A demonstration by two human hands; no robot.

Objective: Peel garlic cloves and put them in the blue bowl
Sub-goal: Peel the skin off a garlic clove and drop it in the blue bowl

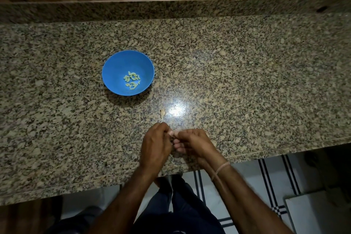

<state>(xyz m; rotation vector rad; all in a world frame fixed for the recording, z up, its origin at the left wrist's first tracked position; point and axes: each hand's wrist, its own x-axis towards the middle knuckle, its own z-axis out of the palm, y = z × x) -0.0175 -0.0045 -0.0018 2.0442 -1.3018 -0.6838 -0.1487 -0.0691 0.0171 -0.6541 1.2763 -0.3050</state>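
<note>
Granite counter (247, 72), blue bowl (121, 62); hands (155, 144) (193, 143) pinching garlic clove (171, 133)

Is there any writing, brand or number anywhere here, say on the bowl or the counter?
No text can be read anywhere in this picture.
On the blue bowl: none, plain.
On the counter: none, only granite speckles.
On the wrist band: no lettering visible.
On the floor tiles: none, only dark stripes.
On the garlic clove between the left hand and right hand: none.
</note>
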